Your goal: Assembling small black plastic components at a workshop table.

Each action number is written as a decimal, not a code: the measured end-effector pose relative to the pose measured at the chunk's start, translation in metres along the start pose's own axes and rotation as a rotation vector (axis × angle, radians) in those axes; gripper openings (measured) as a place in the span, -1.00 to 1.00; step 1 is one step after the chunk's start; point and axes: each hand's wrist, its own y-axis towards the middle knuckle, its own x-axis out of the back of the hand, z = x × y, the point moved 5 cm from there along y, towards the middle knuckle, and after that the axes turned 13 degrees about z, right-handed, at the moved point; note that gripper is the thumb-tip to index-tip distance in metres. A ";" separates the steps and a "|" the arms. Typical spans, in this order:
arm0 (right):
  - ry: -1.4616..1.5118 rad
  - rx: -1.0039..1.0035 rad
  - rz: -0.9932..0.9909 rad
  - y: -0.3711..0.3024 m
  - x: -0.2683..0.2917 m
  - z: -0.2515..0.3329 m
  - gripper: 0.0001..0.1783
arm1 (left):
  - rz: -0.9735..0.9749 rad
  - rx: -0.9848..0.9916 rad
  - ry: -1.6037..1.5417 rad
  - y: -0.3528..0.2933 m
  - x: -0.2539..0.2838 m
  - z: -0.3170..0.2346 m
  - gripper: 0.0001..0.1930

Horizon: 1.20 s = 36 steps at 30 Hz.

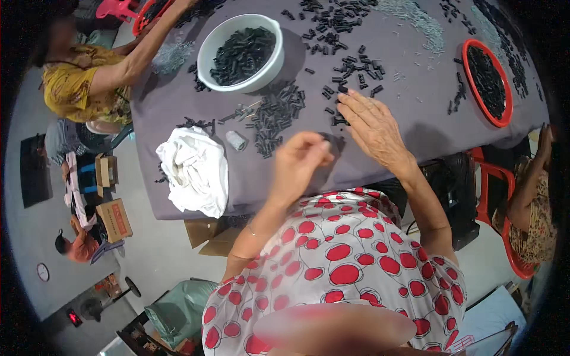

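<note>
Black plastic pieces (350, 65), far too many to count, are lying scattered over a grey cloth-covered table (409, 113), and a denser pile of them (276, 115) is sitting just below one white bowl (205, 50) that is also holding a heap of the same pieces. Two round red trays are showing: one red tray (504, 115) at the right, filled with black pieces, and another red tray (140, 24) at the top left, where a person in a yellow top (71, 89) is reaching an arm. The person's right hand (371, 127) is lying open, fingers spread flat, with its fingertips touching loose pieces near the table's middle. The left hand (300, 160) is hovering above the near edge with its fingers curled together as if pinching something small; what it is gripping is too small to tell. One crumpled white cloth (196, 169) is resting by the left edge, with one small pale spool (236, 140) just beside it. Two cardboard boxes (113, 218) are standing on the grey floor, and a second seated person (531, 207) is sitting on a red chair at the right.
</note>
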 end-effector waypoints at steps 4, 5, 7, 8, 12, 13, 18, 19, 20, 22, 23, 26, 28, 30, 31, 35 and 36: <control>0.061 -0.006 -0.132 -0.004 0.004 0.000 -0.64 | -0.264 -0.301 0.267 0.007 0.038 -0.044 -0.89; 0.082 0.003 -0.171 -0.005 0.007 0.002 -0.64 | -0.346 -0.326 0.524 0.011 0.055 -0.056 -0.88; 0.084 -0.026 -0.230 -0.010 0.017 0.001 -0.68 | -0.467 -0.449 0.664 0.020 0.072 -0.082 -0.85; 0.093 -0.047 -0.266 -0.017 0.017 -0.003 -0.66 | -0.495 -0.476 0.728 0.026 0.077 -0.095 -0.85; 0.017 -0.241 -0.410 -0.039 0.025 -0.033 -0.81 | -0.593 -0.520 1.039 0.049 0.091 -0.122 -0.86; 0.065 -0.330 -0.401 -0.045 0.027 -0.044 -0.81 | -0.614 -0.516 1.102 0.055 0.092 -0.125 -0.87; -0.027 -0.472 -0.409 -0.054 0.038 -0.075 -0.79 | -0.612 -0.531 1.536 0.069 0.108 -0.131 -0.80; -0.036 -0.475 -0.400 -0.053 0.039 -0.080 -0.78 | -0.607 -0.532 1.532 0.069 0.103 -0.130 -0.80; -0.036 -0.477 -0.396 -0.052 0.039 -0.085 -0.78 | -0.631 -0.605 1.541 0.060 0.089 -0.130 -0.80; -0.024 -0.417 -0.352 -0.046 0.036 -0.093 -0.76 | -0.547 -0.740 1.457 0.047 0.062 -0.119 -0.82; -0.017 -0.415 -0.348 -0.044 0.034 -0.100 -0.76 | -0.471 -0.720 1.425 0.041 0.045 -0.109 -0.84; -0.024 -0.352 -0.224 -0.031 0.032 -0.108 -0.82 | -0.194 -0.647 1.261 0.028 0.009 -0.066 -0.85; 0.022 -0.313 -0.200 -0.031 0.030 -0.120 -0.85 | -0.087 -0.589 1.141 0.020 -0.006 -0.039 -0.83; 0.052 -0.297 -0.197 -0.028 0.029 -0.119 -0.88 | -0.051 -0.526 1.104 0.015 -0.010 -0.020 -0.84; 0.012 -0.327 -0.186 -0.029 0.029 -0.116 -0.88 | -0.045 -0.502 1.095 0.013 -0.010 -0.016 -0.84; -0.059 -0.344 -0.170 -0.032 0.025 -0.109 -0.86 | -0.114 -0.495 1.096 0.023 0.003 -0.020 -0.87; -0.052 -0.341 -0.170 -0.032 0.023 -0.103 -0.86 | -0.126 -0.484 1.099 0.028 0.004 -0.024 -0.87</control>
